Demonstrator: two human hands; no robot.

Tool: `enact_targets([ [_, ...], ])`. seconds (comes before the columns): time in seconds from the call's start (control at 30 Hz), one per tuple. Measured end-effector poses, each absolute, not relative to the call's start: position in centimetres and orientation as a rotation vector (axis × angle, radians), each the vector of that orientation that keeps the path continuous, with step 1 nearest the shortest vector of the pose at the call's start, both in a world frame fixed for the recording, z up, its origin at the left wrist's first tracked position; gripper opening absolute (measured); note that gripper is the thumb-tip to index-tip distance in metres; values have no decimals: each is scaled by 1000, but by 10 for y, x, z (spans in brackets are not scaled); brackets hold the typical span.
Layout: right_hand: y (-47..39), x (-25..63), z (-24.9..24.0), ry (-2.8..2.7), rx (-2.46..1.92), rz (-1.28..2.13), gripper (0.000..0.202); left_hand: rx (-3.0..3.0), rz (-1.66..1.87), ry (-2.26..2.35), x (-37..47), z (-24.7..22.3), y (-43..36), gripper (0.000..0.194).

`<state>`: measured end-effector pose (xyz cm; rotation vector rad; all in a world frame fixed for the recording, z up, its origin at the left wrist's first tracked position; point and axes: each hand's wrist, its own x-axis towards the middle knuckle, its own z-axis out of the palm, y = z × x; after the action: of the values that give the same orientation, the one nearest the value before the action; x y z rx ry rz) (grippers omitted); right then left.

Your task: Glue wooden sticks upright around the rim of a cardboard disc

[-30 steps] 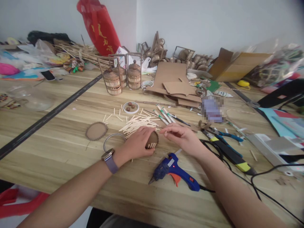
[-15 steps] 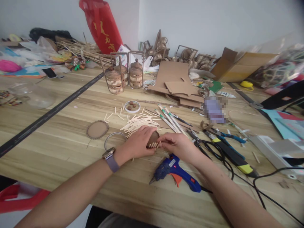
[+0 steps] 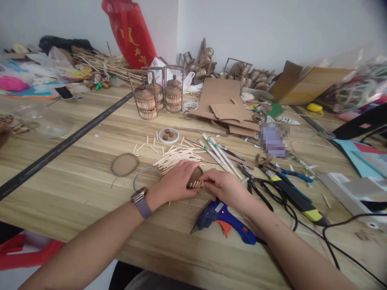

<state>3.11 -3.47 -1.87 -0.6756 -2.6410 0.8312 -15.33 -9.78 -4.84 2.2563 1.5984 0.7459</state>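
My left hand (image 3: 178, 181), with a watch on its wrist, is wrapped round a small round brown cardboard piece (image 3: 196, 175). Several short pale sticks stand along the piece's near edge. At that edge, the thumb and fingers of my right hand (image 3: 216, 182) pinch a short stick, largely covered by the fingertips. Just beyond my left hand lies a pile of loose pale sticks (image 3: 178, 156). A blue glue gun (image 3: 223, 217) with an orange trigger rests below my right hand. A grey ring (image 3: 147, 171) and a brown cardboard disc (image 3: 124, 164) lie to the left.
Scissors (image 3: 256, 183), a black-and-yellow cutter (image 3: 294, 197) and cables are on the right. Behind stand small lidded baskets in frames (image 3: 145, 105), with cardboard sheets (image 3: 219, 94) beside them. A white ring (image 3: 168, 136) holds several brown beads. At the far left edge, part of another person's hand shows.
My right hand has shifted very slightly at the edge of the round piece. At the far left, part of another person's hand has come into view. My left hand keeps its hold.
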Motion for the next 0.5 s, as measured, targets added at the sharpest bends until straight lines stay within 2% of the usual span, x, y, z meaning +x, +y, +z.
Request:
enact_targets([
  [0.5, -35, 30, -23, -2720, -577, 656, 13, 2300, 774, 1571, -154, -53, -97, 66],
])
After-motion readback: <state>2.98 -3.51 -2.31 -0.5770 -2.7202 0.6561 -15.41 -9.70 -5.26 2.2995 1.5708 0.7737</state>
